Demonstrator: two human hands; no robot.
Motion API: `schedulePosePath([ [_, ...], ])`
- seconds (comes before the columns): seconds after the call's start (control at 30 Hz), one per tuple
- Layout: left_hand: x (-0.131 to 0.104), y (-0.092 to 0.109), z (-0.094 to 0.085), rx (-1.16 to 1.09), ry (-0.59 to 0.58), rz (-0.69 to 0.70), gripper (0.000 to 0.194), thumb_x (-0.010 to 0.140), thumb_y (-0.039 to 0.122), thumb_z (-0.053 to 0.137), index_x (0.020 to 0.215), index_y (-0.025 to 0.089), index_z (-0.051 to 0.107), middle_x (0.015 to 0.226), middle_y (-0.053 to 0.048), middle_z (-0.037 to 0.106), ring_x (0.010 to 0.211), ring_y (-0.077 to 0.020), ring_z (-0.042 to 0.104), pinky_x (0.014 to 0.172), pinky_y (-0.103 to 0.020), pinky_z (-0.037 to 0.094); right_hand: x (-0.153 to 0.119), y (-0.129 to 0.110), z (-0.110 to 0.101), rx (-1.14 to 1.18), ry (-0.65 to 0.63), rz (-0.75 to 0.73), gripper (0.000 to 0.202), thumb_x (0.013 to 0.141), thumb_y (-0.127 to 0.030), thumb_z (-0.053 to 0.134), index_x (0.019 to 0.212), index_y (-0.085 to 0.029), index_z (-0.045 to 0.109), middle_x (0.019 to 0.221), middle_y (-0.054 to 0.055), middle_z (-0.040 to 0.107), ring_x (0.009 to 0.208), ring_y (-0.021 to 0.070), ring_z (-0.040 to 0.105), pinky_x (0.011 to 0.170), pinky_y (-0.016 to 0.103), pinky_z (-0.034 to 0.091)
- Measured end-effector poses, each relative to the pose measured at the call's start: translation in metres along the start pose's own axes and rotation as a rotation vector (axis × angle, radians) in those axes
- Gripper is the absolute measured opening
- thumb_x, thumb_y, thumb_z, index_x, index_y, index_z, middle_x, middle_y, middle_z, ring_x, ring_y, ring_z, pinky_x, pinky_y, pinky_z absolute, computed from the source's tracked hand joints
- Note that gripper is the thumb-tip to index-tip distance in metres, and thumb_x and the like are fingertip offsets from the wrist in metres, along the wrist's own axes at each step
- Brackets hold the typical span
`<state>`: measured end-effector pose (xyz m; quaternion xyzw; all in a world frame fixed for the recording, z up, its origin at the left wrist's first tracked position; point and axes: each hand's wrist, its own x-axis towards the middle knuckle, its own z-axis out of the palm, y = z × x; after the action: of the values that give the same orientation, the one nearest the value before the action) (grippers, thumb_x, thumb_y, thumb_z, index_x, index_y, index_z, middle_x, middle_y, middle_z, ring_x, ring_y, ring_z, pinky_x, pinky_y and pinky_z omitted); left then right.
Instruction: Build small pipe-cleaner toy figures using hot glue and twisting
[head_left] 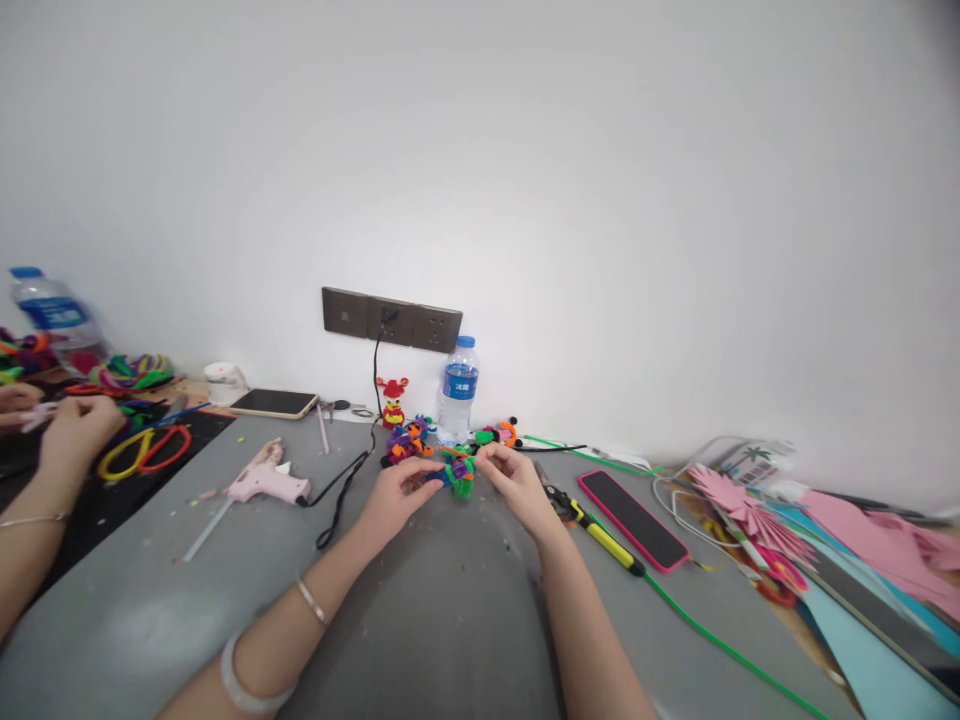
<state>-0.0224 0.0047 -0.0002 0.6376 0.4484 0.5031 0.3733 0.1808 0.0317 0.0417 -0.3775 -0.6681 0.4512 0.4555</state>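
Over the grey table mat, a small fuzzy pipe-cleaner figure (460,480) in green, purple and blue is between my two hands. My left hand (401,495) pinches its blue end, thumb and fingertips closed. From the other side my right hand (517,482) has its fingertips together on an orange pipe cleaner (457,453) lying across the figure's top. Just behind stand a multicoloured pipe-cleaner bundle (409,442), another green, pink and orange piece (499,434) and a water bottle (458,395). A red and yellow figurine (392,402) is beside them.
A pink glue gun (266,480) lies left, its black cord near my left hand. To the right are a yellow-black tool (607,540), a red-edged phone (634,520) and coloured paper (862,540). At far left, another person's hand (79,440) works near yellow-red scissors (146,452).
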Motion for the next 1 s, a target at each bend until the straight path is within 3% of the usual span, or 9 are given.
schedulePosePath([
  [0.47,0.0010,-0.0005,0.0006,-0.009,0.028,-0.002,0.027,0.077,0.033,0.067,0.097,0.016,0.073,0.099,-0.010,0.075,0.084,-0.0210,0.068,0.076,-0.032,0.055,0.0016,0.0039,0.0001,0.043,0.043,-0.002,0.033,0.075,-0.049,0.068,0.074,-0.017,0.060,0.067,0.000,0.055,0.062,0.0135,0.047,0.059,0.026,0.037],
  [0.67,0.0004,0.0019,-0.0014,0.032,0.022,-0.014,0.029,0.077,0.034,0.066,0.098,0.015,0.071,0.094,-0.009,0.074,0.077,-0.0195,0.067,0.070,-0.030,0.054,0.0045,0.0102,-0.0034,0.128,0.141,-0.012,0.037,0.084,-0.055,0.054,0.086,-0.019,0.061,0.067,-0.001,0.050,0.054,0.0114,0.040,0.052,0.025,0.033],
  [1.0,0.0003,0.0038,-0.0028,0.044,0.017,-0.005,0.029,0.077,0.034,0.064,0.097,0.015,0.071,0.092,-0.009,0.073,0.079,-0.0190,0.066,0.072,-0.030,0.054,0.0025,0.0032,0.0015,0.087,0.052,0.002,0.032,0.075,-0.048,0.067,0.076,-0.018,0.058,0.067,-0.001,0.053,0.062,0.0128,0.047,0.060,0.025,0.037],
])
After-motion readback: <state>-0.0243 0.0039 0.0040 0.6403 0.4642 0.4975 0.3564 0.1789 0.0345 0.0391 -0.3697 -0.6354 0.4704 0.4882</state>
